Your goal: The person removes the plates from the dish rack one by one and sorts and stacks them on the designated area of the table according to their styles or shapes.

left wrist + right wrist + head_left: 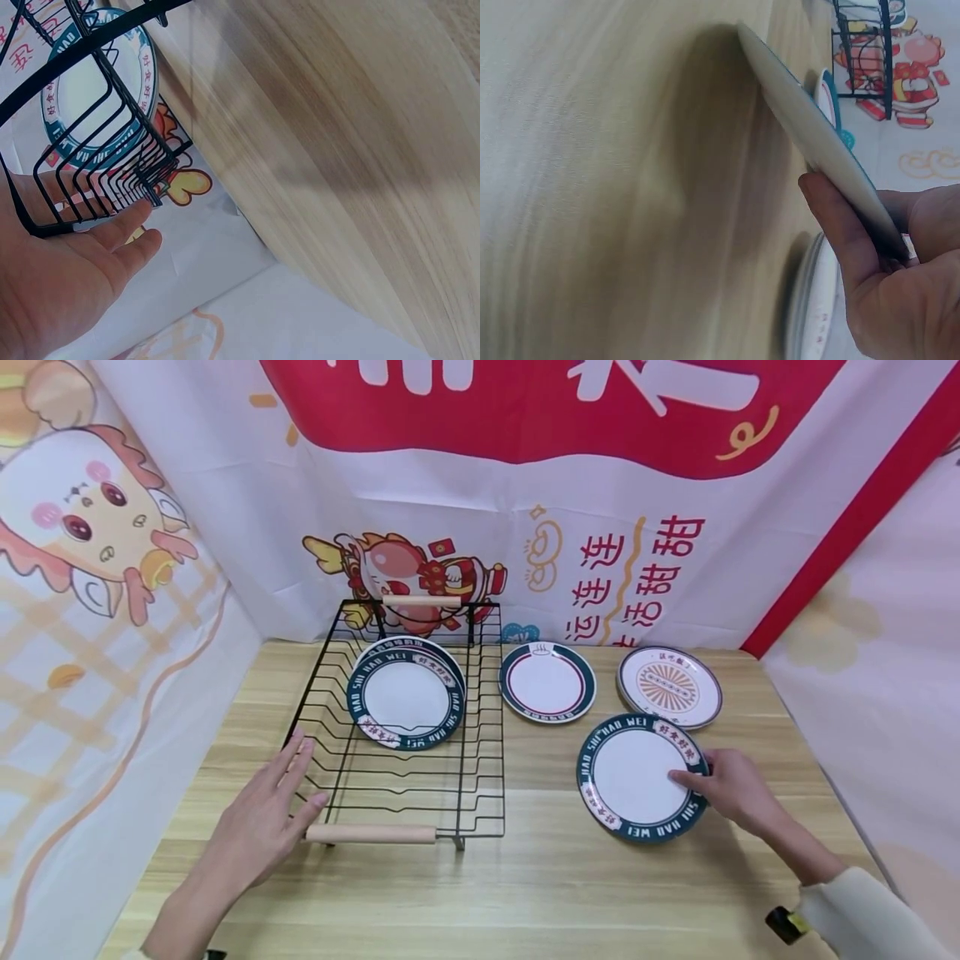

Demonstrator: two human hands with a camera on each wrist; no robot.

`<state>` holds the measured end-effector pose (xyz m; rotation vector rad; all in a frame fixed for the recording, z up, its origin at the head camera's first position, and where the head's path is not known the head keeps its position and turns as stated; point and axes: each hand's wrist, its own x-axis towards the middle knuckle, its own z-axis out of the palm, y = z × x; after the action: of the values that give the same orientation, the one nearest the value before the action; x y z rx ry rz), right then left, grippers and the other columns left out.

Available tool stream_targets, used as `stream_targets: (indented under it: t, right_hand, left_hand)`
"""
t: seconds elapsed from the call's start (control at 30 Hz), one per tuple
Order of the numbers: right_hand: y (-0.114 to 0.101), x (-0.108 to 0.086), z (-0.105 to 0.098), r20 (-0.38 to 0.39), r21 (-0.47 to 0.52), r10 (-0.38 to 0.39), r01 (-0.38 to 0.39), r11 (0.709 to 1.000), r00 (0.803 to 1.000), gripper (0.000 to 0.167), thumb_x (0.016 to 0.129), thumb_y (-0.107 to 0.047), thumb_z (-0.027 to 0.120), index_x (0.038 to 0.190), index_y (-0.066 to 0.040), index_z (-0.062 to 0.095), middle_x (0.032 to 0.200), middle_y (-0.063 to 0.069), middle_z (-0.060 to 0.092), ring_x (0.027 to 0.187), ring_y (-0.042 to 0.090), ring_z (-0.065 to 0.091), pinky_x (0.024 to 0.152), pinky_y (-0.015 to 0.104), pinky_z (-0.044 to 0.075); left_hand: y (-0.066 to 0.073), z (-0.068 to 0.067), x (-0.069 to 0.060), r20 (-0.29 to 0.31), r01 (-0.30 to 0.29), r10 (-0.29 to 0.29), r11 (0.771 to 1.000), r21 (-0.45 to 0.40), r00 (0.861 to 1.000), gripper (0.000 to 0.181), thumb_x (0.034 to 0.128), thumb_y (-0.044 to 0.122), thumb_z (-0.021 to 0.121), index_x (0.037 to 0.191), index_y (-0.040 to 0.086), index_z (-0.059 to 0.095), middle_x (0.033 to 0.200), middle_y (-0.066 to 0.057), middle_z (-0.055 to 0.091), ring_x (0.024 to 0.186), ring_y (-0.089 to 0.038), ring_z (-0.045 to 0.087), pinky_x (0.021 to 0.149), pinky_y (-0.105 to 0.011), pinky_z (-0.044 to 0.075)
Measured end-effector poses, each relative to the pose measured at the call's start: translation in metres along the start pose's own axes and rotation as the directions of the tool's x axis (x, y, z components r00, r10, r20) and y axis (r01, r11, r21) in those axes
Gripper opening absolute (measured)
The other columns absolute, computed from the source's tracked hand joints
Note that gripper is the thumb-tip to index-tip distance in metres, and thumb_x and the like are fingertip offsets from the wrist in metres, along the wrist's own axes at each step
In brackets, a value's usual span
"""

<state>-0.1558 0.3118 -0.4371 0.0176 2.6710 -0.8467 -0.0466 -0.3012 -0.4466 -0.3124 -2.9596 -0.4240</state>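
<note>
My right hand [738,789] pinches a white plate with a dark green lettered rim [637,777] by its right edge. The thumb lies on top and the fingers [840,225] are underneath; the plate is tilted above the table. At the front left of a black wire dish rack [405,789], my left hand [258,818] has its fingers extended beside the rack's side, holding nothing. Another green-rimmed plate [406,702] leans in the rack's rear half, with a second plate [393,643] mostly hidden behind it.
A smaller plate with a green rim and red ring [547,682] lies right of the rack. Stacked plates with an orange sunburst [670,687] lie farther right, behind the held plate. The wooden table [525,893] ends at printed cloth walls [480,485] at the back and sides.
</note>
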Motion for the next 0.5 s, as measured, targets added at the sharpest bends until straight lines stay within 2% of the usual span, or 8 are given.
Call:
stream_targets:
  t: [0.2,0.5]
  right_hand:
    - [0.017,0.01,0.014,0.039,0.059,0.061,-0.063,0.996,0.997,0.043,0.097,-0.039,0.078,0.107,0.003,0.07,0.074,0.004,0.069,0.067,0.019,0.062,0.054,0.024,0.045]
    - [0.027,0.018,0.027,0.04,0.075,0.098,-0.101,0.992,0.994,0.045,0.093,-0.046,0.081,0.098,-0.002,0.073,0.07,0.003,0.068,0.064,0.019,0.062,0.053,0.023,0.044]
  left_hand:
    - [0.0,0.0,0.0,0.001,-0.004,0.004,1.0,0.005,1.0,0.076,0.1101,0.043,0.054,0.168,0.003,0.023,0.178,-0.01,0.009,0.145,-0.056,0.039,0.111,-0.073,0.04]
    - [-0.002,0.002,0.0,-0.005,-0.003,0.003,1.0,0.009,1.0,0.077,0.11,0.043,0.054,0.168,0.003,0.024,0.178,-0.009,0.009,0.145,-0.055,0.039,0.111,-0.072,0.04]
